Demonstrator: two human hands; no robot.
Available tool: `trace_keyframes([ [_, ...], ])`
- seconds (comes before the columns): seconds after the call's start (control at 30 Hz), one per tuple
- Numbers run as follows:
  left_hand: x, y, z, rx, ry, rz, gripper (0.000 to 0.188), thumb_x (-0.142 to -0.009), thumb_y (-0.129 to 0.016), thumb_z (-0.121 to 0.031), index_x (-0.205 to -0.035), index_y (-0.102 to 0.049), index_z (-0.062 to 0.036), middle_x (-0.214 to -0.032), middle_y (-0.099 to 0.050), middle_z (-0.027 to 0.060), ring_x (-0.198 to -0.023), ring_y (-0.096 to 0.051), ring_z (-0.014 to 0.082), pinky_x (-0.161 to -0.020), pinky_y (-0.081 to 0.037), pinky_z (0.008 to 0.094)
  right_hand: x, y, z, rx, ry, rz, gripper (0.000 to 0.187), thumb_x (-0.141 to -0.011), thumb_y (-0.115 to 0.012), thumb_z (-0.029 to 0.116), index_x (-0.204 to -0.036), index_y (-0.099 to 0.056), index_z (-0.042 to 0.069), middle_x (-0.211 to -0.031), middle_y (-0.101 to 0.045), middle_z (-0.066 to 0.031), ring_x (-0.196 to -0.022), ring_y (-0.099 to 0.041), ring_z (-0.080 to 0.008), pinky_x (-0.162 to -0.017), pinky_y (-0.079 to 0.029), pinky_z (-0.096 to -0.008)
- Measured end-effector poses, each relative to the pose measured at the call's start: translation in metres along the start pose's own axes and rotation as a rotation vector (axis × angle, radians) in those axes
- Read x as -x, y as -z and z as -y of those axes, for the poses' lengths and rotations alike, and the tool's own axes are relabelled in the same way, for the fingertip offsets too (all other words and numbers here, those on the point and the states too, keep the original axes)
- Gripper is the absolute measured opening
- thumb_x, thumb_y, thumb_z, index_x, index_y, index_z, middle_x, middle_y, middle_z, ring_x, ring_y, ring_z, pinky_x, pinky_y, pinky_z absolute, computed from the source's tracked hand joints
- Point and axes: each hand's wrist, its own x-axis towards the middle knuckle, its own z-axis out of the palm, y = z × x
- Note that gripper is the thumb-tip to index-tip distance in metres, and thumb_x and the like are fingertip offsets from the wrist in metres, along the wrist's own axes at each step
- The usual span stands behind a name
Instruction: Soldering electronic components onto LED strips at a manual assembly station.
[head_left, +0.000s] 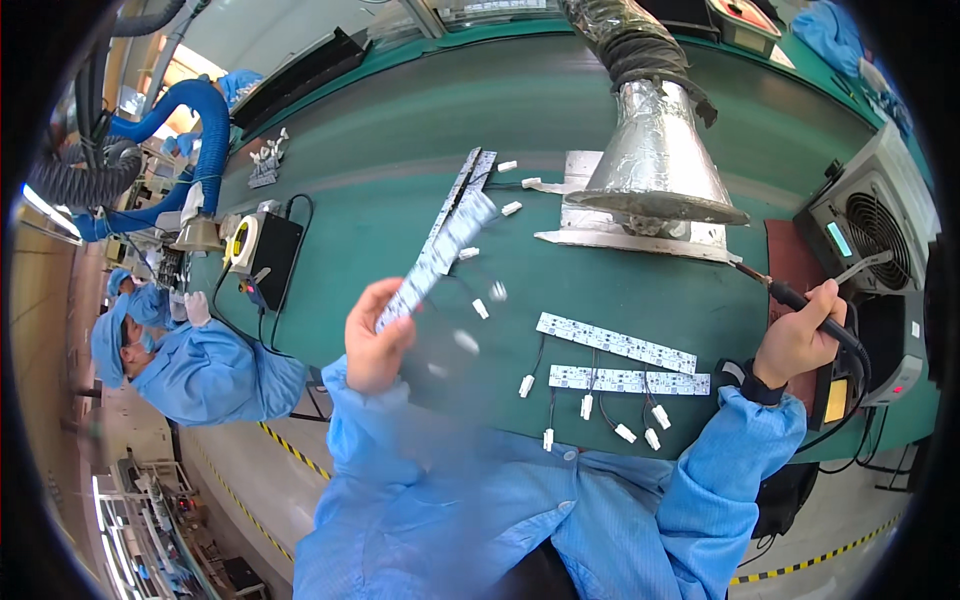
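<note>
My left hand [377,335] pinches the lower end of a long white circuit board strip [437,259], blurred by motion and tilted up to the right. Behind it, more white circuit board strips [455,195] lie on the green bench. My right hand [805,335] is closed round the dark handle of a soldering iron [792,297]. The iron's tip points left, close to the right end of a whitish flat plate [640,246]. Between my forearms lie two board strips, an upper one [615,342] and a lower one [630,381], with short dark wires ending in white connectors [586,406].
A foil-covered fume hood [655,150] hangs over the plate. At the right stand a fan unit [870,225] and a yellow sponge [836,400]. A black box [270,258] sits at the left, near a co-worker in blue [195,360]. White connectors [481,309] lie mid-bench.
</note>
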Motion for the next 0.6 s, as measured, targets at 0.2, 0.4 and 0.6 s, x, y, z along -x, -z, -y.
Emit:
trace_keyframes([
  [0.2,-0.079,0.022,0.000,-0.115,-0.048,-0.155,0.043,-0.091,-0.067,-0.010,-0.131,-0.053,0.0008,-0.102,-0.064,0.0089,-0.068,-0.051,0.0061,-0.060,-0.040,0.0206,0.001,-0.001,-0.001,-0.060,-0.007,0.033,0.040,-0.100,-0.056,0.022,-0.066,-0.045,0.005,-0.064,-0.042,0.0031,-0.059,-0.038,-0.0060,-0.051,-0.033,-0.0226],
  [0.4,-0.116,0.015,0.043,-0.853,-0.146,-0.131,0.030,-0.093,-0.065,-0.013,-0.120,-0.065,-0.0018,-0.103,-0.064,0.0054,-0.091,-0.058,0.0117,-0.082,-0.048,0.0269,0.003,0.000,-0.004,-0.034,-0.035,0.069,0.040,-0.101,-0.056,0.023,-0.068,-0.046,0.003,-0.064,-0.042,0.0024,-0.059,-0.039,-0.0071,-0.054,-0.035,-0.0232],
  [0.6,-0.104,0.007,0.029,-0.822,-0.075,0.003,0.031,-0.090,-0.065,-0.010,-0.120,-0.065,-0.0015,-0.107,-0.063,0.0049,-0.093,-0.059,0.0135,-0.082,-0.048,0.0279,0.002,0.002,-0.004,-0.049,-0.053,0.076,0.039,-0.100,-0.056,0.024,-0.068,-0.048,0.002,-0.064,-0.044,0.0018,-0.061,-0.040,-0.0076,-0.056,-0.035,-0.0240],
])
